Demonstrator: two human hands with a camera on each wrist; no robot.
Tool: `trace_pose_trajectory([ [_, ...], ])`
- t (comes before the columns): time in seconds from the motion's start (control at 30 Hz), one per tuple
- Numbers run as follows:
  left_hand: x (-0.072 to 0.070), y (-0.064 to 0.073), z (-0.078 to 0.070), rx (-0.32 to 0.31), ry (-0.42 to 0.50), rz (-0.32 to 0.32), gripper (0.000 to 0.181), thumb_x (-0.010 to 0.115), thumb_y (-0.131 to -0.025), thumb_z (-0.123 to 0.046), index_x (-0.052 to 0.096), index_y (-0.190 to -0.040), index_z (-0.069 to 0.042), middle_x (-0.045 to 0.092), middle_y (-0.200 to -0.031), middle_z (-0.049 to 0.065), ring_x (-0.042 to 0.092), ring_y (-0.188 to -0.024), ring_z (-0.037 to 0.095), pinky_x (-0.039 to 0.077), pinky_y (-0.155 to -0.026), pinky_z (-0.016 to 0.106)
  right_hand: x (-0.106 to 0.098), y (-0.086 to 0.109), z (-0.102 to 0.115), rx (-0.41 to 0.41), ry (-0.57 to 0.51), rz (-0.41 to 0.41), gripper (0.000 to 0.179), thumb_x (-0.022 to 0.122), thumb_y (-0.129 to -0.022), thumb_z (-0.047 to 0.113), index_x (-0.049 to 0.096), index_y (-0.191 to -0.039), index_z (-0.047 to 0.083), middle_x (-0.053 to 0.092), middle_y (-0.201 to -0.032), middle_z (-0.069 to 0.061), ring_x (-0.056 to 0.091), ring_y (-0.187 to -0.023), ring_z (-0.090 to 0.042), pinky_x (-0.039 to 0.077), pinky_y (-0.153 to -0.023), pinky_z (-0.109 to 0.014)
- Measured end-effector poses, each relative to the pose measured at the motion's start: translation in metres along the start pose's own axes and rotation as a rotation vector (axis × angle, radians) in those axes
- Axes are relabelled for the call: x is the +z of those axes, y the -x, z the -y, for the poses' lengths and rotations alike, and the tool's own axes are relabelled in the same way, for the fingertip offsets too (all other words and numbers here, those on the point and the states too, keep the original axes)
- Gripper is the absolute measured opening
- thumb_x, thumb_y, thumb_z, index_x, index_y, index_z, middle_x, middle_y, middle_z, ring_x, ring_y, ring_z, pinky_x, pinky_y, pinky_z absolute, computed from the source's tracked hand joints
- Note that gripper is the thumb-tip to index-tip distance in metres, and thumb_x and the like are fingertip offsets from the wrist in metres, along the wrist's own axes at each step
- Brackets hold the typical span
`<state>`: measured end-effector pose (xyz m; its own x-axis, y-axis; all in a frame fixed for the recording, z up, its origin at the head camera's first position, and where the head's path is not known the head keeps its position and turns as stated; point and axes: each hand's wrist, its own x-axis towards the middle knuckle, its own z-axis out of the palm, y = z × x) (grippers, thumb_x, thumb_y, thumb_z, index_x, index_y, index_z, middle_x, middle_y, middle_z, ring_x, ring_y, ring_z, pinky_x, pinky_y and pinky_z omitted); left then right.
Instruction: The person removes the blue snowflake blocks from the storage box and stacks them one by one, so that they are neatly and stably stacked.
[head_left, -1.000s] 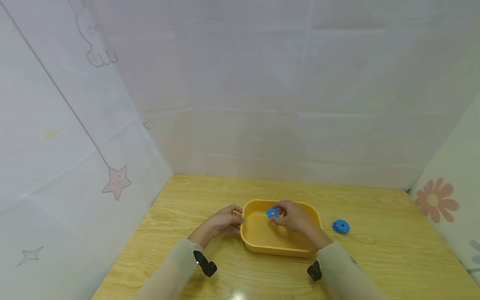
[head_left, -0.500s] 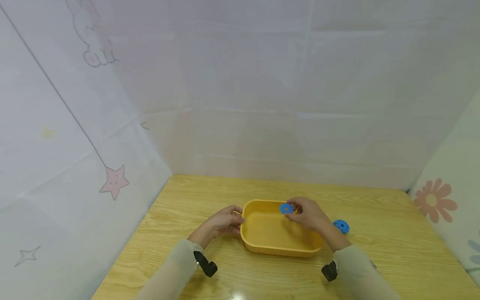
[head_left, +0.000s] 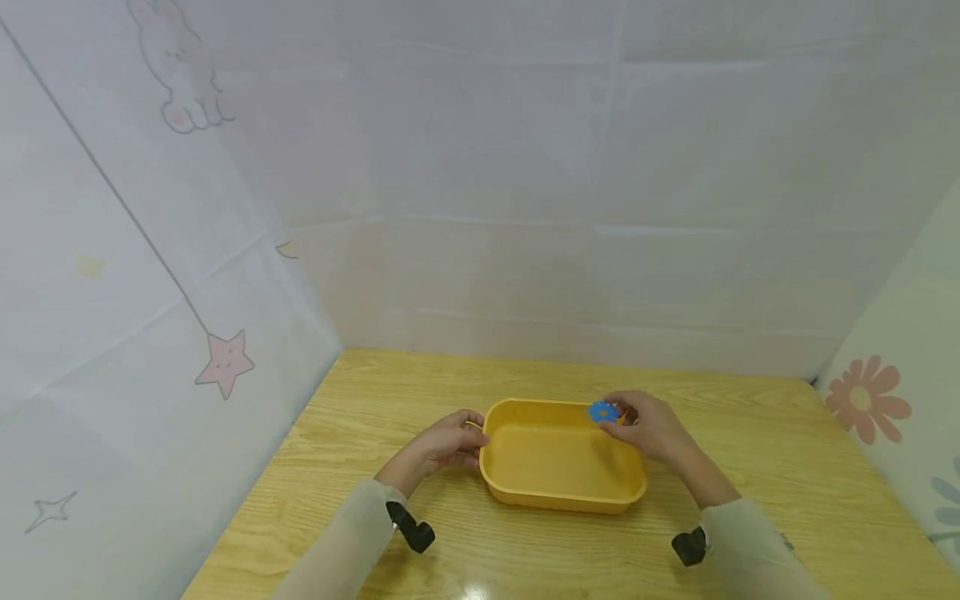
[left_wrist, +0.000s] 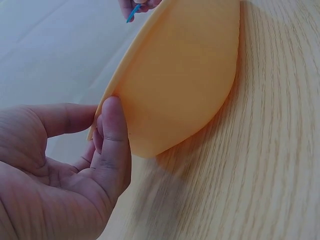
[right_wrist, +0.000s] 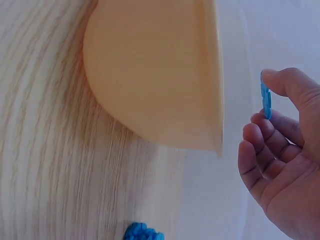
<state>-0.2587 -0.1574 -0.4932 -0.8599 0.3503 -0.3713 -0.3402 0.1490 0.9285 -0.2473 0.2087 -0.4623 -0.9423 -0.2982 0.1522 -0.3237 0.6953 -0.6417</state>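
Note:
A shallow yellow plastic tray (head_left: 562,502) sits on the wooden table, its inside bare in the head view. My left hand (head_left: 450,442) pinches its left rim, thumb (left_wrist: 114,120) on the outer wall. Over the tray's far right corner, my right hand (head_left: 651,427) holds a flat blue toy disc (head_left: 603,412) with a notched edge, the kind that slots together. Thumb and fingertip grip the disc (right_wrist: 266,96) by its edges, above the rim in the right wrist view. More blue discs (right_wrist: 143,232) lie on the table to the right, hidden behind the right hand in the head view.
Behind the table (head_left: 405,371) hangs a pale cloth backdrop (head_left: 525,208), and similar printed cloth stands at both sides. Black wrist cameras (head_left: 408,527) are strapped over the pale sleeves.
My right hand has moved right with the blue disc, from over the tray's middle to its far right corner. The discs on the table are now covered by it. The left hand stays put.

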Motion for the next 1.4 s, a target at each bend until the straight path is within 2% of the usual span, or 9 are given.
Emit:
trace_pose_trajectory([
  [0.23, 0.001, 0.001, 0.0, 0.005, 0.001, 0.014, 0.04, 0.065, -0.096, -0.006, 0.044, -0.13, -0.001, 0.063, -0.089, 0.008, 0.062, -0.072, 0.015, 0.058, -0.063, 0.026, -0.013, 0.012, -0.015, 0.017, 0.002, -0.037, 0.047, 0.075, -0.093, 0.028, 0.064, -0.131, 0.004, 0.063, -0.1, -0.004, 0.057, -0.083, -0.015, 0.05, -0.067, -0.03],
  [0.63, -0.001, 0.0, 0.001, 0.004, 0.008, 0.014, 0.041, 0.065, -0.096, -0.007, 0.044, -0.13, -0.002, 0.062, -0.091, 0.008, 0.061, -0.073, 0.015, 0.058, -0.062, 0.026, -0.024, 0.032, -0.044, 0.059, 0.037, -0.068, 0.051, 0.075, -0.092, 0.033, 0.063, -0.132, 0.003, 0.065, -0.102, -0.003, 0.058, -0.086, -0.015, 0.051, -0.068, -0.03],
  [0.83, 0.0, 0.001, 0.001, 0.009, 0.002, 0.016, 0.042, 0.066, -0.096, -0.008, 0.044, -0.13, -0.001, 0.061, -0.094, 0.009, 0.062, -0.072, 0.015, 0.058, -0.063, 0.026, -0.026, 0.041, -0.066, 0.064, 0.055, -0.084, 0.053, 0.074, -0.093, 0.037, 0.062, -0.133, 0.004, 0.067, -0.105, -0.007, 0.061, -0.089, -0.018, 0.052, -0.068, -0.031],
  [1.0, 0.0, 0.001, 0.0, 0.003, 0.004, 0.018, 0.042, 0.065, -0.096, -0.007, 0.043, -0.131, -0.001, 0.06, -0.094, 0.008, 0.061, -0.071, 0.014, 0.058, -0.062, 0.025, -0.028, 0.049, -0.082, 0.1, 0.07, -0.085, 0.055, 0.074, -0.093, 0.037, 0.062, -0.134, 0.003, 0.068, -0.108, -0.01, 0.062, -0.093, -0.022, 0.053, -0.07, -0.035],
  [1.17, 0.001, 0.001, 0.0, 0.003, 0.007, 0.017, 0.04, 0.064, -0.097, -0.007, 0.043, -0.131, -0.001, 0.061, -0.093, 0.008, 0.061, -0.072, 0.014, 0.058, -0.062, 0.025, -0.031, 0.056, -0.09, 0.145, 0.067, -0.075, 0.057, 0.072, -0.094, 0.04, 0.06, -0.136, 0.003, 0.068, -0.113, -0.014, 0.062, -0.098, -0.026, 0.055, -0.073, -0.04],
  [1.4, 0.0, 0.001, 0.0, -0.001, 0.015, 0.014, 0.039, 0.063, -0.097, -0.006, 0.043, -0.13, -0.002, 0.061, -0.095, 0.009, 0.062, -0.073, 0.015, 0.058, -0.062, 0.025, -0.033, 0.061, -0.098, 0.144, 0.061, -0.087, 0.058, 0.072, -0.094, 0.039, 0.059, -0.135, -0.001, 0.068, -0.11, -0.016, 0.063, -0.095, -0.027, 0.055, -0.07, -0.037],
])
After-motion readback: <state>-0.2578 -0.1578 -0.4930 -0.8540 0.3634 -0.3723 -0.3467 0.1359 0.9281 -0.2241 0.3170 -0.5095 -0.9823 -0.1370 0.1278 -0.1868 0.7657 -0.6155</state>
